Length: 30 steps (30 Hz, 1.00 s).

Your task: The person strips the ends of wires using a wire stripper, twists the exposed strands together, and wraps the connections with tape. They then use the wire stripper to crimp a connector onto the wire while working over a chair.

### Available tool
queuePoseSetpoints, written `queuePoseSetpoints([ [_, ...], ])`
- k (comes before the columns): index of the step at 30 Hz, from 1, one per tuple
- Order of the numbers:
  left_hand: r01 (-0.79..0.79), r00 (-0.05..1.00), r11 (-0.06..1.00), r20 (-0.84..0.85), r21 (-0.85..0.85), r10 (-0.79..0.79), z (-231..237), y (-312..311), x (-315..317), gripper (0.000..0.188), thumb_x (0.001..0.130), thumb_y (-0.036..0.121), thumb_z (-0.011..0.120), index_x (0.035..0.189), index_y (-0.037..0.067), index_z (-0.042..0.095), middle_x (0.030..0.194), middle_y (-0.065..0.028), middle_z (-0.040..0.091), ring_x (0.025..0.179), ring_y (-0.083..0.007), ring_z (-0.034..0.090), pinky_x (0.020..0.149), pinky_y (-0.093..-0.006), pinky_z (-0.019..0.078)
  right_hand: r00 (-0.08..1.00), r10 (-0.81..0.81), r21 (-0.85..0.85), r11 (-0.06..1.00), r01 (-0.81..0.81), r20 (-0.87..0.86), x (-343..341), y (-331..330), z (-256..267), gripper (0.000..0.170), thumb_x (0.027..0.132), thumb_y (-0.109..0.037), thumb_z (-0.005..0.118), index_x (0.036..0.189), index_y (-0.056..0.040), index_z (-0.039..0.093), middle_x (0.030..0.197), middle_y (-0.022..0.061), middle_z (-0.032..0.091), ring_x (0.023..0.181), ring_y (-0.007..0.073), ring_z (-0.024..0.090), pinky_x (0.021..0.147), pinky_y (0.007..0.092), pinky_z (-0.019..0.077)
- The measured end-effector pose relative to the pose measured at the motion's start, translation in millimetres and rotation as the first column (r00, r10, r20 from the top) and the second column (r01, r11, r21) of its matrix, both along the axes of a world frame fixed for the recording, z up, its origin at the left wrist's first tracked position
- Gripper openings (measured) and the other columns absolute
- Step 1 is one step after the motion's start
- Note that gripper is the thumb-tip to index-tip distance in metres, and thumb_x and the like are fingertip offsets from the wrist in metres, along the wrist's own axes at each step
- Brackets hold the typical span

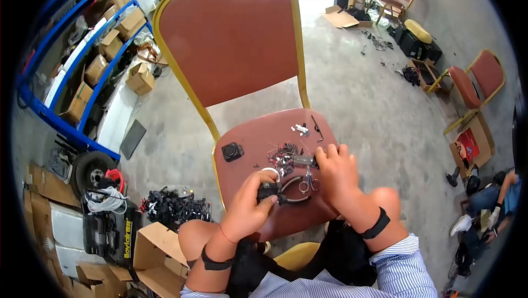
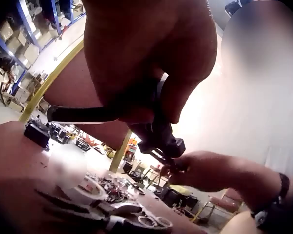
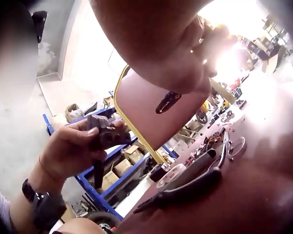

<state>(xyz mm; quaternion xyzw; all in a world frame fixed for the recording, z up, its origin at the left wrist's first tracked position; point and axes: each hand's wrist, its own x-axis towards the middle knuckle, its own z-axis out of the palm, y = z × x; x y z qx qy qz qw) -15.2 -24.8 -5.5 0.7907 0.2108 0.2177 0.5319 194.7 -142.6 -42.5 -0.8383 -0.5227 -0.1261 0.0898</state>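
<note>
My left hand (image 1: 247, 204) grips a black blocky device (image 3: 110, 135) between thumb and fingers, above the near part of the chair seat. A flat dark strip (image 2: 80, 115) juts from that grip. My right hand (image 1: 338, 171), over the seat's right side, pinches a small dark oblong piece (image 1: 303, 160) that points left. Beneath the hands on the seat (image 1: 250, 163) lie dark-handled pliers (image 3: 185, 190), small scissors (image 1: 308, 183), a white ring (image 1: 270, 171) and a pile of tiny screws and parts (image 1: 281, 156).
A black cube-shaped part (image 1: 232, 151) sits on the seat's left, white bits (image 1: 301, 129) and a hex key (image 1: 317, 127) at its back right. The chair's backrest (image 1: 231, 39) rises beyond. Blue shelving (image 1: 82, 127) stands left; another person (image 1: 500, 199) is at far right.
</note>
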Motion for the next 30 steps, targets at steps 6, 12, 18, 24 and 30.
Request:
queuePoseSetpoints([
  [6,0.139,0.990,0.990,0.016,-0.034,-0.139,-31.4,6.0,12.1,0.031,0.083,-0.006,0.072,0.109,0.003,0.057,0.145,-0.0190,0.053,0.132,-0.0311,0.054,0.110,-0.0397,0.0405,1.000,0.000,0.015,1.000,0.000,-0.016,3.1,6.7,-16.5,0.033,0.082,-0.008,0.061,0.115,-0.0106,0.064,0.105,0.0100,0.056,0.108,0.0331,0.053,0.087,0.0461,0.0469],
  [12,0.270,0.958,0.960,-0.077,-0.070,-0.275,-20.6,16.3,22.5,0.033,0.082,-0.004,0.075,0.110,0.003,0.059,0.162,-0.0212,0.036,0.139,-0.0355,0.049,0.112,-0.0404,0.0395,0.997,0.009,0.092,0.996,-0.016,0.079,4.9,19.6,-17.2,0.036,0.081,-0.010,0.062,0.116,-0.0113,0.065,0.105,0.0089,0.055,0.108,0.0309,0.052,0.088,0.0460,0.0463],
  [18,0.256,0.951,0.955,-0.139,-0.152,-0.277,-32.7,30.0,29.3,0.034,0.080,-0.003,0.076,0.109,0.003,0.060,0.162,-0.0206,0.036,0.141,-0.0353,0.047,0.112,-0.0407,0.0398,0.997,-0.007,-0.006,1.000,0.007,0.079,3.1,21.5,-17.7,0.035,0.082,-0.013,0.064,0.117,-0.0115,0.066,0.112,0.0106,0.058,0.114,0.0327,0.053,0.088,0.0467,0.0448],
  [24,0.236,0.966,0.956,-0.062,-0.171,-0.250,-48.9,38.9,27.2,0.038,0.081,-0.003,0.076,0.114,0.002,0.057,0.160,-0.0182,0.041,0.140,-0.0312,0.048,0.112,-0.0408,0.0401,0.993,-0.007,0.030,1.000,0.003,0.114,11.3,20.6,-10.4,0.033,0.078,-0.014,0.067,0.111,-0.0112,0.066,0.105,0.0091,0.058,0.107,0.0301,0.054,0.082,0.0430,0.0450],
  [30,0.162,0.984,0.859,0.145,-0.486,-0.104,-68.0,44.0,25.8,0.036,0.089,-0.004,0.072,0.122,0.003,0.057,0.146,-0.0122,0.052,0.120,-0.0205,0.058,0.102,-0.0350,0.0477,0.970,-0.005,0.019,1.000,0.010,-0.243,20.8,9.8,0.6,0.039,0.076,-0.009,0.070,0.114,-0.0070,0.063,0.103,0.0127,0.061,0.104,0.0337,0.059,0.084,0.0436,0.0501],
])
